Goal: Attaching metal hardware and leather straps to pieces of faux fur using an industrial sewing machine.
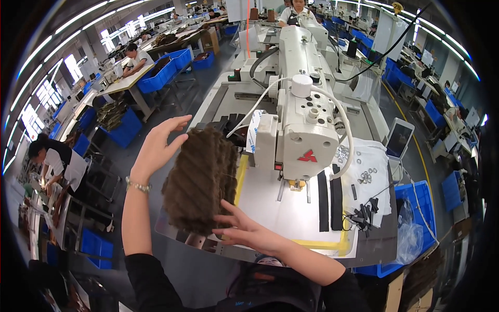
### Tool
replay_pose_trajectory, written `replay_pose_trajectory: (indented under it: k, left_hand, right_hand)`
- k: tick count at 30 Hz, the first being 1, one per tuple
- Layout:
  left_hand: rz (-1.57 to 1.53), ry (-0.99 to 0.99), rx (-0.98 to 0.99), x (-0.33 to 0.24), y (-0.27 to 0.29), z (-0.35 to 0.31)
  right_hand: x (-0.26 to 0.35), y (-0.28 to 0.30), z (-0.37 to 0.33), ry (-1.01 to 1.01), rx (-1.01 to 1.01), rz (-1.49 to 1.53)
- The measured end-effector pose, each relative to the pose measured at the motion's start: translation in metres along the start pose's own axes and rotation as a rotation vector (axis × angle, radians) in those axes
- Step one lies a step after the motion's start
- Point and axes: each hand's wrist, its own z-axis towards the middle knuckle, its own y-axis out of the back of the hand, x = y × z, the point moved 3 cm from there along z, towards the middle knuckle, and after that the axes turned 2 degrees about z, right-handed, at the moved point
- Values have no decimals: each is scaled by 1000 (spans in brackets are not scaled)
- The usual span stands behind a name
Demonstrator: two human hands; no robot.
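Note:
A thick bundle of dark brown, furry fabric [200,179] stands at the left edge of the sewing machine's work plate [260,208]. My left hand [162,143] is at its far left corner, fingers stretched out and thumb apart, the fingertips close against the fabric. At the near right side of the bundle is my right hand [247,231], its fingers spread and the tips at the fabric's edge. Neither hand is closed round the bundle. The large white sewing machine head [306,119] rises just right of the bundle.
Two black straps [323,203] lie on the plate's right side. Beyond them, metal rings [367,176] and short black strap pieces [366,214] rest near a white cloth [382,192]. A control screen [399,138] and a blue bin [416,203] stand right. Co-workers sit at surrounding tables.

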Motion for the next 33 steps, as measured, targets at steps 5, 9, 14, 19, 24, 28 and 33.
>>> replay_pose_trajectory:
  k: [5,9,14,19,24,28,33]
  left_hand:
    - [228,-335,-20,-90,-19,-32]
    - [109,-495,156,-141,-44,-64]
    - [-114,-581,377,-162,-130,-78]
    - [-139,-722,373,-172,-247,-92]
    - [-35,-768,284,-210,-292,-88]
    - [69,-797,318,-220,-305,-85]
    - [88,-821,211,-219,-314,-86]
  right_hand:
    - [-21,32,-53,-78,33,-221]
    - [-36,53,-94,-88,49,-540]
    - [-14,58,-151,-116,-114,-758]
    - [-4,69,-197,-14,-458,-797]
    - [7,76,-224,-14,-735,-696]
    - [15,82,-233,-18,-813,-787]
    - [24,86,-233,43,-933,-828]
